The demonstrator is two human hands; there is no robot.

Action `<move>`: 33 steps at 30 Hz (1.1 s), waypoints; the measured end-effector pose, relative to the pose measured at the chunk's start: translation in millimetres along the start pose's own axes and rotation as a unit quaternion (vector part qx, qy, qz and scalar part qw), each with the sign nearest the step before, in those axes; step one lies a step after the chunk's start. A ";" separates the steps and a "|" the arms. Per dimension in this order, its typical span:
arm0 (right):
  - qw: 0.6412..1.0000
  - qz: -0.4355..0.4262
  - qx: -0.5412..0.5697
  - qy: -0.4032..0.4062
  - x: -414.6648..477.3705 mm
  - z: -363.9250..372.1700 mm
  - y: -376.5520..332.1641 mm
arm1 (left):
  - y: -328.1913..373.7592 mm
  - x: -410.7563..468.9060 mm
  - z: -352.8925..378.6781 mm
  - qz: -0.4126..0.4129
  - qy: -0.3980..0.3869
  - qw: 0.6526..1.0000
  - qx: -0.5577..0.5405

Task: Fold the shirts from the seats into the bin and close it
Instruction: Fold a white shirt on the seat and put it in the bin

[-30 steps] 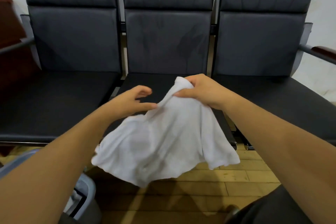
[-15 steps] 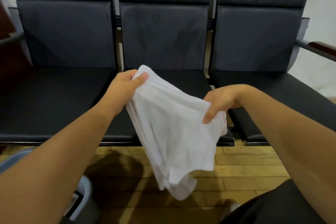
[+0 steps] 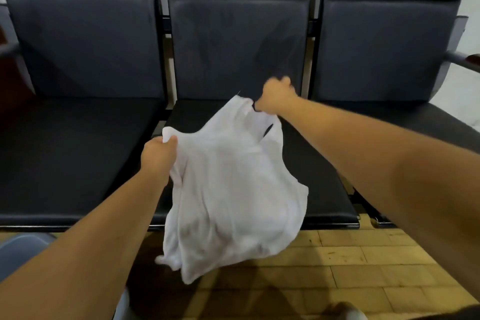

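A white shirt (image 3: 233,195) hangs in the air in front of the middle black seat (image 3: 319,184), its lower part drooping past the seat's front edge over the floor. My left hand (image 3: 157,156) grips one upper corner of the shirt. My right hand (image 3: 276,97) is stretched farther forward and grips the shirt's other upper edge, fingers curled. A grey-blue bin (image 3: 23,247) shows only partly at the lower left, mostly hidden behind my left forearm.
Three black padded seats stand in a row; the left seat (image 3: 65,158) and right seat (image 3: 415,117) hold nothing. An armrest (image 3: 465,60) sticks out at the far right. Yellow brick-patterned floor (image 3: 363,267) lies below.
My right hand has moved forward and up with the shirt's edge, while my left hand dropped lower and nearer. The shirt is now spread wider between them.
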State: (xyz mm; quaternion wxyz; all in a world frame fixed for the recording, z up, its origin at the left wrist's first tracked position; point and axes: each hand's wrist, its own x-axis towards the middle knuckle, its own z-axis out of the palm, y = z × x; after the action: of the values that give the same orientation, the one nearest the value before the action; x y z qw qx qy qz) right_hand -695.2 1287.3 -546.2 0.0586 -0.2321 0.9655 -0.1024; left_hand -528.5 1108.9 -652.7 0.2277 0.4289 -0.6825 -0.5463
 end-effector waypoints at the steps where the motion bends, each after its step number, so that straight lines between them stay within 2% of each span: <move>1: 0.997 0.023 -0.013 -0.070 -14.4 13.6 6.4 | -6.6 5.1 -1.3 -0.011 0.000 1.000 0.028; 4: 0.962 0.122 -0.009 -0.243 -60.9 44.2 32.8 | -17.7 13.9 -7.7 -0.033 -0.006 0.997 0.074; 8: 0.929 0.145 -0.058 -0.334 -72.0 72.2 53.1 | -22.1 11.9 -12.5 -0.041 -0.020 0.997 0.064; 12: 0.926 0.136 -0.028 -0.351 -76.0 83.1 61.8 | -20.9 -0.1 -17.3 -0.060 -0.045 0.996 0.047; 14: 0.928 0.151 0.086 -0.329 -77.3 77.5 74.0 | -14.9 -8.6 -19.7 -0.062 -0.046 0.996 0.032; 15: 0.916 0.170 0.184 -0.315 -78.7 71.7 81.0 | -12.0 -11.9 -22.1 -0.062 -0.048 0.997 0.014; 16: 0.886 0.195 0.294 -0.300 -80.3 64.4 87.8 | -9.2 -14.5 -25.7 -0.063 -0.053 0.997 -0.013; 19: 0.759 0.234 0.562 -0.232 -86.2 36.1 105.0 | -0.9 -20.9 -43.0 -0.073 -0.071 0.988 -0.114; 23: 0.621 0.247 0.733 -0.127 -91.9 0.4 126.8 | 18.8 -29.9 -66.8 -0.076 -0.057 0.965 -0.246; 24: 0.593 0.240 0.761 -0.109 -92.7 -7.3 130.3 | 24.8 -30.8 -71.3 -0.072 -0.055 0.959 -0.267; 25: 0.583 0.227 0.774 -0.097 -93.6 -14.9 133.1 | 31.6 -31.9 -75.6 -0.070 -0.055 0.957 -0.275; 26: 0.590 0.213 0.774 -0.087 -92.9 -21.7 134.9 | 38.5 -32.0 -77.4 -0.064 -0.061 0.959 -0.270; 27: 0.615 0.205 0.757 -0.079 -91.1 -27.9 135.5 | 45.8 -33.3 -78.6 -0.055 -0.066 0.962 -0.258; 30: 0.712 0.203 0.671 -0.048 -80.2 -46.2 129.6 | 72.3 -32.8 -76.2 -0.027 -0.079 0.969 -0.234; 33: 0.797 0.212 0.565 0.039 -59.5 -65.7 123.1 | 106.8 -22.0 -72.5 -0.010 -0.091 0.972 -0.218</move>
State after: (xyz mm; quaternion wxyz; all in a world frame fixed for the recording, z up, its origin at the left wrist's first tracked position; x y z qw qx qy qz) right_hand -706.8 1433.1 -506.2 0.1620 0.0566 0.7628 -0.6234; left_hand -496.3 1091.1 -527.0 0.2472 0.3244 -0.5603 -0.7209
